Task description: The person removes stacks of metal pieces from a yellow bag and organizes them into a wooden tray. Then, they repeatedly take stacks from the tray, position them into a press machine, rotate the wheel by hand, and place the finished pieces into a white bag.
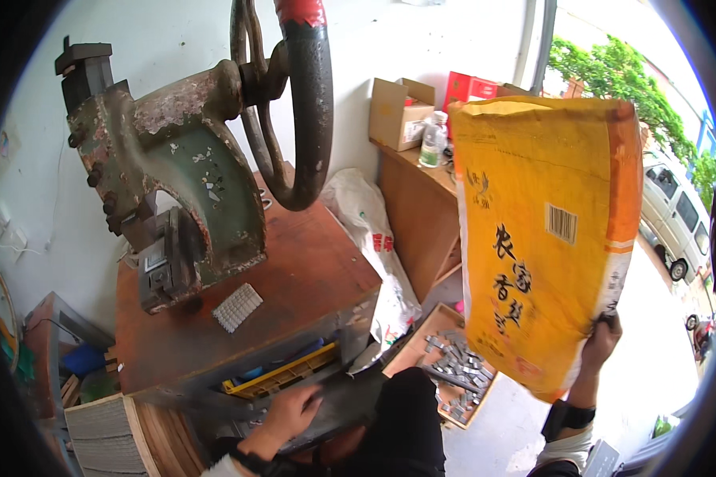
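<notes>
A large yellow woven sack (533, 230) with orange side bands, dark lettering and a barcode hangs upright on my right side. My right hand (602, 343) is closed on its lower right edge, with the fingers partly hidden. Low in the view, my left hand (292, 413) has its fingers curled in, and nothing shows in it. It is in front of the bench, near a yellow plastic crate (282, 372) under the top. On the reddish-brown bench (318, 262) stands an old green hand press (207, 179). A small grey ridged block (237, 308) lies in front of the press.
A shallow wooden tray (406, 362) of small metal pieces (457, 370) sits on the floor below the sack. A white sack (362, 207) leans between the bench and a wooden cabinet (410, 215). A cardboard box (402, 115) and a bottle (433, 139) stand on the cabinet.
</notes>
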A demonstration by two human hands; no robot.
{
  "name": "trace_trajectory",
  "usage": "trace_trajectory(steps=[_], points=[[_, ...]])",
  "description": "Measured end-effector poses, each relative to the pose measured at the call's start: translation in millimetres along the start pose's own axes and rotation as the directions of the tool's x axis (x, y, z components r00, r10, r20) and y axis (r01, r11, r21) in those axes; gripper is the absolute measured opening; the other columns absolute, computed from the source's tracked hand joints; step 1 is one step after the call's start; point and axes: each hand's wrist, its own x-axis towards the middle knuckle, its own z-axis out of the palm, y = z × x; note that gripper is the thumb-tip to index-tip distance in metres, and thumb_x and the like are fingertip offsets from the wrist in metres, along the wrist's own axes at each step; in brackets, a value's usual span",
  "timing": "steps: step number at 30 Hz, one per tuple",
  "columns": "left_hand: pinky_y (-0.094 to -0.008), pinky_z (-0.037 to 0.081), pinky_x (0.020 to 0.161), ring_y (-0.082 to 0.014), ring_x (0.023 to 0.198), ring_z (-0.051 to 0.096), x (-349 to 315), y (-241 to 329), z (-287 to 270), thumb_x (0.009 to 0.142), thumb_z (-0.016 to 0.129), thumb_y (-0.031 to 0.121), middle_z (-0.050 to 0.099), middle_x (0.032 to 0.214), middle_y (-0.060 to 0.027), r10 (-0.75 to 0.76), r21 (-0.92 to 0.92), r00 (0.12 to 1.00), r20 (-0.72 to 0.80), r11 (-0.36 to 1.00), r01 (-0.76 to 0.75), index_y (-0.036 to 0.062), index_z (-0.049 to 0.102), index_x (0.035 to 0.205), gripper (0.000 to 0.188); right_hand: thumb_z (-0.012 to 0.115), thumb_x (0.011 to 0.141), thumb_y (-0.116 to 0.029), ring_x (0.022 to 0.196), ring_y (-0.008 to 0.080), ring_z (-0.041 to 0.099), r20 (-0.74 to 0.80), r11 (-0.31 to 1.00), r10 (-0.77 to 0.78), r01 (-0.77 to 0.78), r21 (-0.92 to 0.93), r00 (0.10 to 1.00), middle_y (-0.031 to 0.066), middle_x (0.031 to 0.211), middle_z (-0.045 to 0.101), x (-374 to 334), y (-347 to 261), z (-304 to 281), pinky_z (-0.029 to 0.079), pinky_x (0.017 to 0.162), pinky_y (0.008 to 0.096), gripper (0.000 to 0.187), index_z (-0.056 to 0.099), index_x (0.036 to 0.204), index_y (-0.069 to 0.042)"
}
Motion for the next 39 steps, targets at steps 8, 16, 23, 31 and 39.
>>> trace_trajectory(steps=[8,16,23,31,39], points=[[-0.0317,0.046,0.082,-0.0188,0.105,0.053,128,67,31,0.075,0.075,0.014,0.054,0.12,-0.0086,-0.2,-0.796,0.97,0.14,0.56,0.23,0.0031,0.037,0.134,0.072,0.04,0.07,0.002,0.075,0.0133,0.053,-0.225,0.97,-0.223,0.238,0.04,0.948,0.0052,0.079,0.059,18,-120,-12,0.042,0.074,0.0242,0.041,0.059,0.105,0.01],[-0.0408,0.041,0.097,-0.0236,0.118,0.048,78,57,-42,0.078,0.064,0.001,0.051,0.126,-0.0066,-0.105,-0.972,0.973,-0.203,0.145,-0.187,0.0056,0.04,0.13,0.057,0.035,0.064,0.006,0.095,0.0219,0.058,0.197,0.848,-0.152,0.025,0.53,0.969,0.0141,0.101,0.062,10,-120,92,0.043,0.091,0.0329,0.051,0.056,0.111,0.008],[-0.0327,0.045,0.092,-0.0205,0.107,0.057,-91,22,-146,0.071,0.066,-0.01,0.058,0.117,-0.0084,-0.445,-0.715,0.717,-0.536,0.691,-0.106,0.0022,0.051,0.12,0.053,0.049,0.068,0.008,0.074,0.0051,0.054,0.782,0.812,0.059,-0.486,0.324,0.62,-0.0039,0.081,0.061,-130,-6,225,0.043,0.069,0.0207,0.027,0.065,0.09,0.003],[-0.0267,0.049,0.078,-0.0148,0.087,0.063,-175,-50,-80,0.072,0.07,-0.004,0.066,0.093,-0.0054,-0.626,-0.566,0.571,-0.531,0.764,0.311,-0.0014,0.061,0.103,0.032,0.069,0.073,-0.016,0.083,0.0216,0.063,0.849,0.924,0.307,0.079,-0.374,0.429,0.0122,0.088,0.066,-292,124,254,0.05,0.074,0.034,0.036,0.06,0.104,0.002],[-0.0303,0.048,0.079,-0.0198,0.093,0.06,-181,-69,-72,0.077,0.071,0.014,0.063,0.102,-0.0112,-0.689,-0.594,0.469,-0.552,0.72,0.359,-0.0023,0.057,0.109,0.039,0.068,0.068,-0.003,0.101,0.0296,0.057,0.828,0.992,-0.126,0.049,0.119,0.546,0.0151,0.112,0.059,-248,-24,247,0.045,0.087,0.0378,0.053,0.052,0.118,-0.001]])
